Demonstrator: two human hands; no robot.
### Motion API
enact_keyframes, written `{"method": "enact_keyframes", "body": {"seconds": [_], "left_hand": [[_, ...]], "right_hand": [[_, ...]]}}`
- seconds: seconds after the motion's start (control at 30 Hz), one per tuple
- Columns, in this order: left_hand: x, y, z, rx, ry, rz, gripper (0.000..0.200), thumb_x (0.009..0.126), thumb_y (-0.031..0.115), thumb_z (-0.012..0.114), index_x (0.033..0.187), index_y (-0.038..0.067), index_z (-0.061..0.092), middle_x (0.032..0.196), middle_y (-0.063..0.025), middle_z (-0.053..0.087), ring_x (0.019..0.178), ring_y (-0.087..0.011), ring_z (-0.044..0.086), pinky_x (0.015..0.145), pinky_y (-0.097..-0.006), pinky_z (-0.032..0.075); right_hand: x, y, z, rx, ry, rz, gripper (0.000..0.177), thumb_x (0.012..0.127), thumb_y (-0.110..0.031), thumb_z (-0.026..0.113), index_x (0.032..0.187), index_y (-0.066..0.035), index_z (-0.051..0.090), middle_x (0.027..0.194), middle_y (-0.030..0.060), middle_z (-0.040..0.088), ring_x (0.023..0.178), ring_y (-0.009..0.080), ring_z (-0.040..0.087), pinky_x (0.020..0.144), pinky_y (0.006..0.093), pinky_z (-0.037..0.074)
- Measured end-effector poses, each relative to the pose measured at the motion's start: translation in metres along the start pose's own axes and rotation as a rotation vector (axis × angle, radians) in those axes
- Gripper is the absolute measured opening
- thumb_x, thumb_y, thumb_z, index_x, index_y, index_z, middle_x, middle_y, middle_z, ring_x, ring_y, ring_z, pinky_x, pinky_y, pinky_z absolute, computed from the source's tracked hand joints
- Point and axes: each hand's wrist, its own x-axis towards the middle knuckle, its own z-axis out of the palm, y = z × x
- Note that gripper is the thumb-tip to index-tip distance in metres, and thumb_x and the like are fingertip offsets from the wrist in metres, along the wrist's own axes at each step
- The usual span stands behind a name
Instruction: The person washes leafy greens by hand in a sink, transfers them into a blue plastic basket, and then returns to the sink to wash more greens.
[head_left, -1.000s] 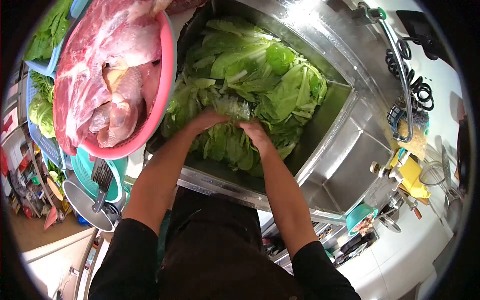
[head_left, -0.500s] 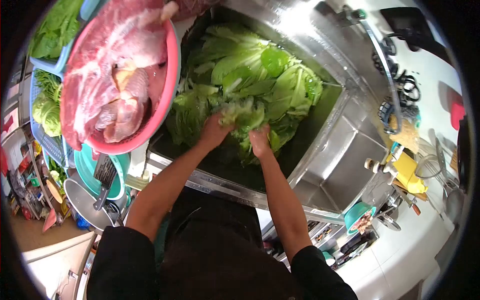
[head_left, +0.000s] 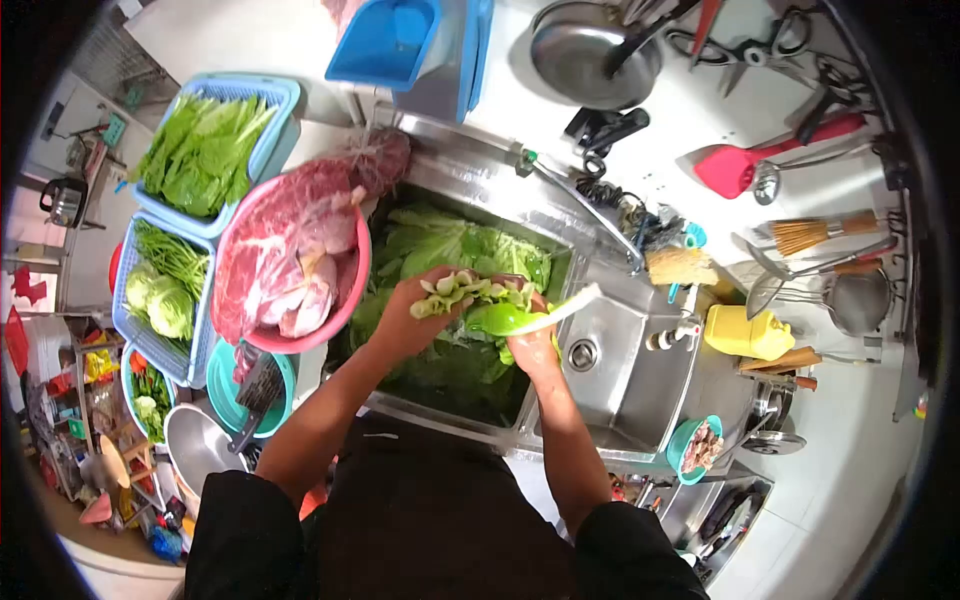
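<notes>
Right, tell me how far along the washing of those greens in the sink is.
Done: nothing is clearly finished. A blue basket of leaves sits beside the sink, but I cannot tell if they are washed.
In hand: the left hand and right hand grip one bunch of greens above the sink.
Left: a large pile of leaves lies in the sink under the bunch.

Pink basin (head_left: 358, 262) of raw meat (head_left: 290, 245) sits just left of the fingers (head_left: 422, 295). Blue basket (head_left: 288, 97) of green leaves (head_left: 205, 150) stands further left, beyond it. Yellow bottle (head_left: 745, 335) and red spatula (head_left: 728, 170) are well to the right.
</notes>
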Motion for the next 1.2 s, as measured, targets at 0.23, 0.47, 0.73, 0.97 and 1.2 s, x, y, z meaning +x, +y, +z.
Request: {"method": "enact_keyframes", "body": {"seconds": [0.23,0.47,0.73,0.97,1.2], "left_hand": [[0.015,0.033,0.003,-0.076,-0.049,0.028,0.035,0.084,0.005,0.069,0.117,0.002,0.059,0.11,-0.0075,0.067,0.101,-0.015,0.061,0.088,-0.0319,0.049],[0.04,-0.053,0.026,-0.038,0.015,-0.084,0.029,0.089,0.01,0.065,0.116,0.001,0.062,0.107,-0.0058,0.068,0.095,-0.0129,0.061,0.085,-0.0312,0.048],[0.023,-0.013,0.024,-0.134,0.037,-0.045,0.034,0.09,0.012,0.065,0.122,0.0,0.06,0.111,-0.0049,0.067,0.099,-0.0133,0.06,0.088,-0.0309,0.047],[0.043,-0.063,0.016,-0.485,-0.235,-0.356,0.04,0.089,0.015,0.066,0.125,0.001,0.059,0.117,-0.0056,0.064,0.101,-0.0144,0.059,0.094,-0.0319,0.043],[0.046,-0.066,0.011,-0.445,-0.341,-0.736,0.064,0.092,0.036,0.067,0.142,0.003,0.043,0.142,-0.0133,0.048,0.128,-0.0231,0.047,0.107,-0.0347,0.035]], "right_hand": [[0.014,-0.026,-0.017,0.242,0.059,0.158,0.026,0.086,-0.005,0.071,0.112,0.0,0.065,0.096,0.0031,0.068,0.082,0.0082,0.06,0.073,0.0248,0.05],[0.035,0.07,0.004,0.08,0.097,0.436,0.028,0.082,-0.005,0.074,0.108,0.0,0.068,0.104,0.0065,0.07,0.09,0.0132,0.062,0.084,0.0287,0.048],[0.025,0.008,-0.002,0.339,0.081,0.407,0.028,0.083,-0.004,0.072,0.11,0.0,0.068,0.099,0.0076,0.07,0.087,0.0134,0.062,0.083,0.0283,0.049],[0.031,0.072,-0.017,0.406,-0.016,0.803,0.043,0.078,-0.007,0.073,0.117,0.006,0.061,0.112,0.0151,0.066,0.098,0.0254,0.064,0.09,0.0326,0.049],[0.04,0.044,-0.022,0.412,-0.1,0.956,0.058,0.089,-0.034,0.07,0.131,0.003,0.055,0.135,0.0183,0.054,0.123,0.0254,0.05,0.1,0.0409,0.046]]}}
